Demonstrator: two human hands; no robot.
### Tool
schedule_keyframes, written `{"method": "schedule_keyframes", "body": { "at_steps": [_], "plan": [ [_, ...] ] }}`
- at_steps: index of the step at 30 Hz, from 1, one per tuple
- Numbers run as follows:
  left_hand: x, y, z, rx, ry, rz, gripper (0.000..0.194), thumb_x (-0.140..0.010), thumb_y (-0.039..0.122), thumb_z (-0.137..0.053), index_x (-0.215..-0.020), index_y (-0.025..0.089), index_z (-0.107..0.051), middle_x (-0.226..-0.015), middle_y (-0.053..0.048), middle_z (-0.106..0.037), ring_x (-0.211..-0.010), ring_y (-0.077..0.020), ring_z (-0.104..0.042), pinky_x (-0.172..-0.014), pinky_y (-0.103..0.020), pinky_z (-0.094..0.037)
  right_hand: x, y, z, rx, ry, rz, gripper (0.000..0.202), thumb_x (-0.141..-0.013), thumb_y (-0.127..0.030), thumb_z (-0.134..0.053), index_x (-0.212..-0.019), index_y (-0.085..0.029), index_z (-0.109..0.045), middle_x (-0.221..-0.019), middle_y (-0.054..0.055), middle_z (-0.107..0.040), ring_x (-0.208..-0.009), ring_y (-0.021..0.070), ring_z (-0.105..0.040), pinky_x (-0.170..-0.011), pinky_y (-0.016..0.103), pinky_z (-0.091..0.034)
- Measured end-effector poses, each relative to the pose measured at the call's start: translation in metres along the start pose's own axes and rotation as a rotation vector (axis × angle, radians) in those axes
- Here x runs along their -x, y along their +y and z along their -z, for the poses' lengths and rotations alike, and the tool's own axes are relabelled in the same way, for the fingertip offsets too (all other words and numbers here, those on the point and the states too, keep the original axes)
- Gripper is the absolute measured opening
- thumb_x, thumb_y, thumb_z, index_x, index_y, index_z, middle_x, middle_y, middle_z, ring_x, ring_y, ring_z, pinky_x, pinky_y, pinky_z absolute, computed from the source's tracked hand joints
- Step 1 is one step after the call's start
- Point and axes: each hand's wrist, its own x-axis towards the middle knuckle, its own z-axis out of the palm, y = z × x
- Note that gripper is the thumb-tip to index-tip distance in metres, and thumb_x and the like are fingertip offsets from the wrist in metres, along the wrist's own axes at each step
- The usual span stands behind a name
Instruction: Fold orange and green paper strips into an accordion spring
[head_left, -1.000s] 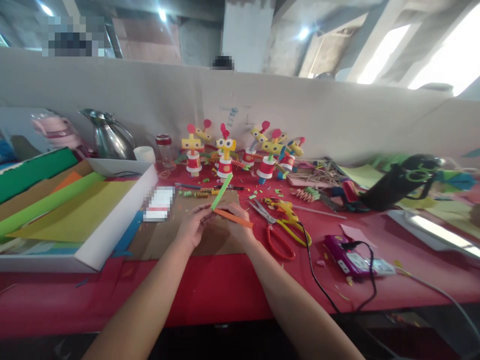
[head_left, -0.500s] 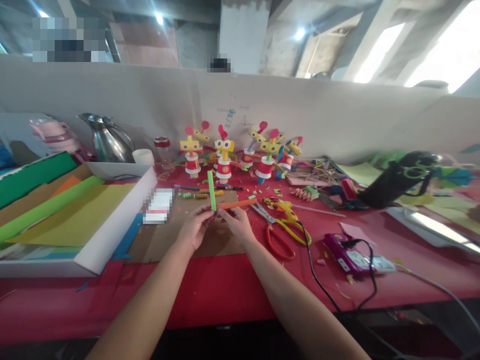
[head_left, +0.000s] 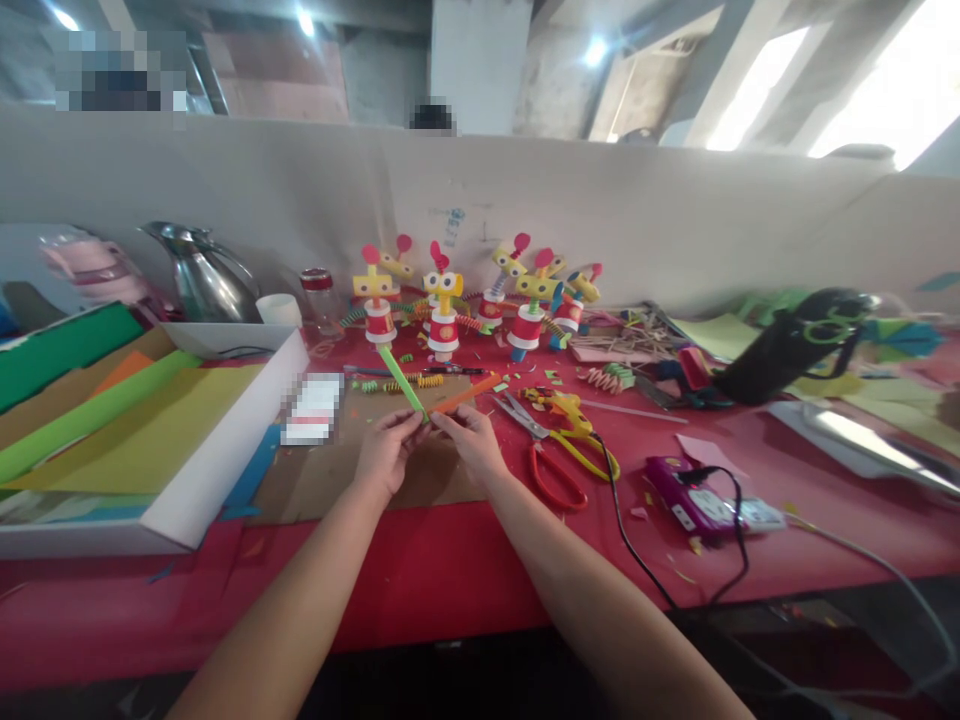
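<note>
My left hand (head_left: 388, 448) pinches a green paper strip (head_left: 401, 382) near its lower end; the strip leans up to the left. My right hand (head_left: 471, 438) is closed on an orange paper strip (head_left: 469, 394), which slants up to the right. The two strips meet between my fingertips, above a brown cardboard sheet (head_left: 304, 485). Several coiled paper pieces (head_left: 431, 381) lie just beyond my hands. The exact fold where the strips join is partly hidden by my fingers.
Several paper-cup figures (head_left: 444, 325) stand near the wall. Scissors (head_left: 536, 430) and a yellow glue gun (head_left: 571, 415) lie right of my hands, beside a purple power strip (head_left: 694, 505). A white box (head_left: 225, 450) of coloured paper is at left, a black bottle (head_left: 787, 350) at right.
The green strip has tipped from nearly upright to leaning left, and the orange strip now points more steeply up to the right. Both hands stay together. The camera view has shifted slightly.
</note>
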Motion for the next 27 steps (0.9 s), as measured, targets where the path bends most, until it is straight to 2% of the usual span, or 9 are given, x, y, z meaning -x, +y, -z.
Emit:
{"method": "schedule_keyframes", "body": {
  "at_steps": [5,9,14,17,21,27],
  "plan": [
    [0.0016,0.0003,-0.0012,0.043,0.034,-0.009,0.013,-0.059,0.004,-0.077,-0.067,0.012,-0.070,-0.067,-0.003,-0.070,-0.066,-0.0130,-0.068,-0.069,-0.023,-0.057,-0.0029,0.0048,-0.0008,-0.063,-0.009,-0.019,0.022,-0.066,-0.037,-0.075,-0.065,-0.018,-0.064,-0.067,0.000,-0.065,-0.067,0.0140,-0.060,-0.071,0.028,-0.049],
    [0.0007,-0.0008,0.0004,0.062,0.026,-0.020,0.015,-0.057,0.006,-0.079,-0.065,0.013,-0.069,-0.067,-0.002,-0.070,-0.067,-0.0120,-0.067,-0.069,-0.023,-0.056,-0.0025,0.0064,-0.0030,-0.045,-0.017,0.001,0.023,-0.067,-0.038,-0.074,-0.071,-0.018,-0.066,-0.071,0.001,-0.067,-0.070,0.0149,-0.061,-0.072,0.028,-0.049],
    [-0.0020,-0.0034,0.0029,0.000,0.038,-0.085,0.020,-0.052,0.012,-0.083,-0.065,0.014,-0.068,-0.063,0.001,-0.067,-0.060,-0.0086,-0.062,-0.061,-0.018,-0.050,-0.0002,0.0077,-0.0047,-0.012,-0.055,0.037,0.025,-0.071,-0.040,-0.072,-0.082,-0.018,-0.068,-0.080,0.003,-0.069,-0.074,0.0158,-0.062,-0.073,0.028,-0.050],
    [-0.0024,-0.0047,0.0024,-0.025,0.024,-0.107,0.021,-0.050,0.015,-0.084,-0.065,0.014,-0.069,-0.062,0.001,-0.066,-0.057,-0.0076,-0.059,-0.059,-0.019,-0.046,-0.0001,0.0084,-0.0041,-0.001,-0.049,0.050,0.024,-0.072,-0.040,-0.070,-0.081,-0.018,-0.067,-0.079,0.003,-0.068,-0.073,0.0153,-0.062,-0.072,0.028,-0.050],
    [-0.0003,-0.0052,-0.0005,-0.022,-0.001,-0.108,0.024,-0.049,0.018,-0.085,-0.066,0.015,-0.068,-0.062,0.001,-0.066,-0.058,-0.0090,-0.059,-0.062,-0.022,-0.045,-0.0006,0.0071,-0.0036,0.024,-0.006,0.055,0.024,-0.072,-0.041,-0.070,-0.075,-0.018,-0.063,-0.073,0.002,-0.066,-0.071,0.0154,-0.062,-0.070,0.028,-0.050],
    [0.0031,-0.0059,-0.0051,-0.021,0.017,-0.159,0.026,-0.047,0.019,-0.086,-0.064,0.015,-0.068,-0.064,0.001,-0.067,-0.064,-0.0100,-0.061,-0.069,-0.024,-0.047,0.0006,0.0042,-0.0048,-0.065,-0.019,0.073,0.023,-0.068,-0.035,-0.073,-0.082,-0.019,-0.065,-0.078,0.001,-0.068,-0.072,0.0149,-0.062,-0.072,0.028,-0.050]
  ]
}}
